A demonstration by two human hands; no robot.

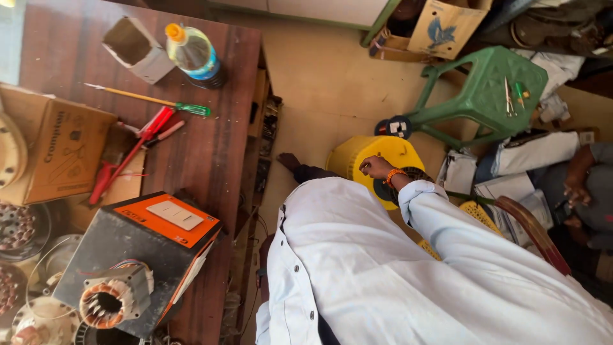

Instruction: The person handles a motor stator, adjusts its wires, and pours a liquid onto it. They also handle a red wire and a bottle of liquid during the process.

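Your right hand (377,167) rests curled on the round yellow stool (373,160), just beside the green plastic stool (482,96).

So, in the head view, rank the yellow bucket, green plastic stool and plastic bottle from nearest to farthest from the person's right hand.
1. Yellow bucket: right under the right hand.
2. Green plastic stool: on the floor, up and to the right.
3. Plastic bottle: far left, on the wooden table.
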